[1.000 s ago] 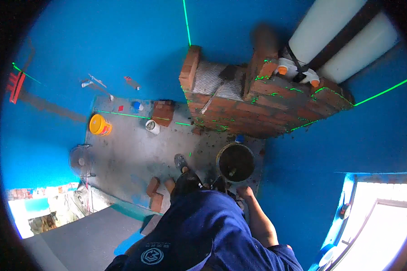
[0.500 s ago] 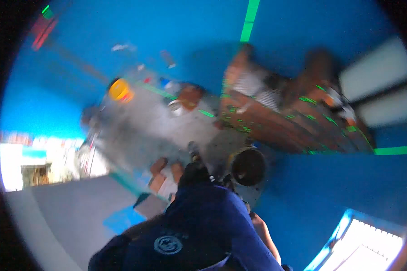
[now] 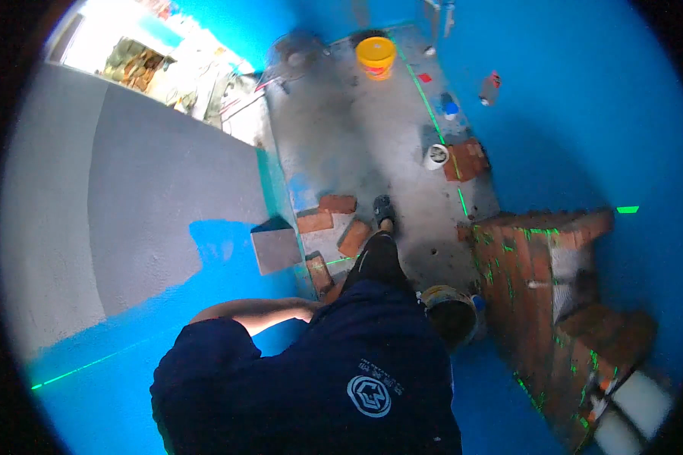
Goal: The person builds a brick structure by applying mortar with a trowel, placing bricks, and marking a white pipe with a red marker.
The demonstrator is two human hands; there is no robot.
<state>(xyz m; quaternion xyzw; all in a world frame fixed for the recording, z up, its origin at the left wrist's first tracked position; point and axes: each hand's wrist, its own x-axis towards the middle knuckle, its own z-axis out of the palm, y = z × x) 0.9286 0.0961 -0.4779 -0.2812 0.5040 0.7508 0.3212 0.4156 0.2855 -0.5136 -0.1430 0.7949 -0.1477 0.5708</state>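
My left hand (image 3: 303, 309) hangs low beside my thigh, its forearm coming out of a dark short sleeve. It is small and partly hidden, so its fingers do not show clearly. Nearest to it, several loose bricks, one a reddish brick (image 3: 319, 274) and another an orange-brown brick (image 3: 354, 239), lie on the floor by the left wall. My right hand does not show. On my right, close to my leg, stands a round bucket (image 3: 451, 318) with a dark inside.
A brick structure (image 3: 508, 265) runs along the right wall. Farther off are a white pot (image 3: 436, 157) beside stacked bricks (image 3: 467, 159), a yellow bucket (image 3: 376, 57), a clear bottle (image 3: 489, 89) and a blurred fan-like object (image 3: 296, 54). A grey box-like ledge (image 3: 275, 250) juts from the left wall.
My view has swung round, and the earlier motion blur has mostly cleared. My left forearm and hand have come into view; the bare arm seen at the lower right has gone out of sight.
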